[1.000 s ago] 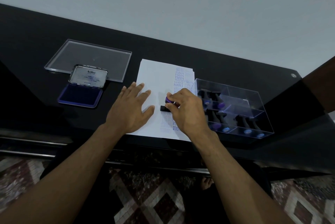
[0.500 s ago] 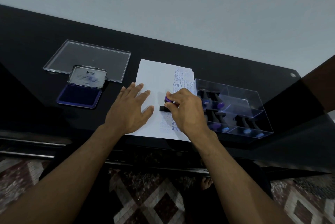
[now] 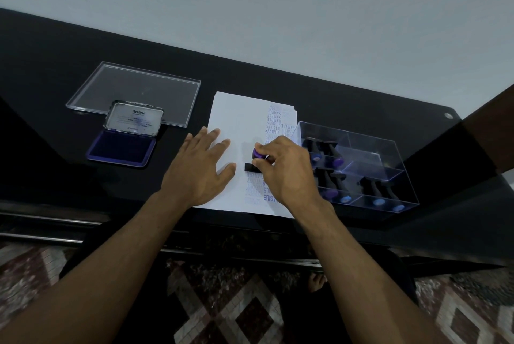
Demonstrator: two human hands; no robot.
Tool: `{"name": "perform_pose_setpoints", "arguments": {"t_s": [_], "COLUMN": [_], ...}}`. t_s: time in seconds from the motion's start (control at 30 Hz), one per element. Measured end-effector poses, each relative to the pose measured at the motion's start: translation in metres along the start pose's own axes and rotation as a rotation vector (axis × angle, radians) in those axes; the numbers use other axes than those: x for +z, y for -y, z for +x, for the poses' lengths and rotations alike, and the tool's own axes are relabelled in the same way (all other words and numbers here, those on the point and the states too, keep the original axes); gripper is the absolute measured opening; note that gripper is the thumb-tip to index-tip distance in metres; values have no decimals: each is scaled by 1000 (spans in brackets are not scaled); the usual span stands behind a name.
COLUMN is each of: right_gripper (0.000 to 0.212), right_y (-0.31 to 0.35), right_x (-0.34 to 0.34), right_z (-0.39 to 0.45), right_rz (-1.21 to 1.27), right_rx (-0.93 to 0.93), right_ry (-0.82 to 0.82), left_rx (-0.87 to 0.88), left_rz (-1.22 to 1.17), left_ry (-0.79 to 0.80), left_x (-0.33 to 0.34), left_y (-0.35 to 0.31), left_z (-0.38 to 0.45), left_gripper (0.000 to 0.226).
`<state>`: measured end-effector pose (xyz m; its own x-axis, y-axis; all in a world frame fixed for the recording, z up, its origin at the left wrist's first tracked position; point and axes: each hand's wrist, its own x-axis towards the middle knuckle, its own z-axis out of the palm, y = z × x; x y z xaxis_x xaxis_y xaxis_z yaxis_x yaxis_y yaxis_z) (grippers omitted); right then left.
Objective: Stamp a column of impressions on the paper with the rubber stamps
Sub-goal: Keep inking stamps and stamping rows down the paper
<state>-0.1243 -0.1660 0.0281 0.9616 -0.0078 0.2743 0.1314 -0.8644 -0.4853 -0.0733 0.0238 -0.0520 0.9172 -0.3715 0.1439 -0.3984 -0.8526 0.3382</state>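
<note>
An open ink pad (image 3: 121, 149), its lid raised and its purple bed exposed, sits at the left of a black desk (image 3: 41, 70), just in front of a clear plastic lid (image 3: 133, 93). Beside it, the person's left hand (image 3: 199, 171) lies flat with fingers spread on the white paper (image 3: 236, 115), pinning the sheet. Just to its right, the right hand (image 3: 286, 168) curls its fingers round the purple-capped handle of a rubber stamp (image 3: 257, 158), whose black base is down against the sheet, midway along a column of blue impressions (image 3: 271, 123) that runs up the paper's right side; prints reading SAMPLE show above the stamp and more show below it. At far right, a clear compartmented box (image 3: 361, 171) touching the paper's edge holds the other stamps (image 3: 331, 187), lying with handles toward the viewer. The step in hand looks to be a pressing of one more impression. The next move likely calls for a straight lift so the print does not smear, then a re-inking at the pad on the left while the spread hand holds the sheet in place.
</note>
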Motion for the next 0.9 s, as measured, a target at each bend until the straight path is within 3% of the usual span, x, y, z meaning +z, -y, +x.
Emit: {"name": "perform_pose_setpoints", "arguments": {"t_s": [0.37, 0.6, 0.73, 0.9], "right_gripper": [28, 22, 24, 24], "right_y": [0, -10, -22, -24], "right_x": [0, -17, -23, -26], "right_z": [-2, -1, -2, -3], "right_rz": [0, 335, 516, 604], "right_rx": [35, 277, 424, 454], "right_ry": [-8, -319, -341, -336], "left_rx": [-5, 6, 1, -7], "left_rz": [1, -10, 2, 3], "left_ry": [6, -4, 2, 9], "left_x": [0, 0, 0, 0], "left_y": [1, 1, 1, 1], "left_z": [0, -1, 0, 0], "left_gripper": [78, 76, 77, 81]}}
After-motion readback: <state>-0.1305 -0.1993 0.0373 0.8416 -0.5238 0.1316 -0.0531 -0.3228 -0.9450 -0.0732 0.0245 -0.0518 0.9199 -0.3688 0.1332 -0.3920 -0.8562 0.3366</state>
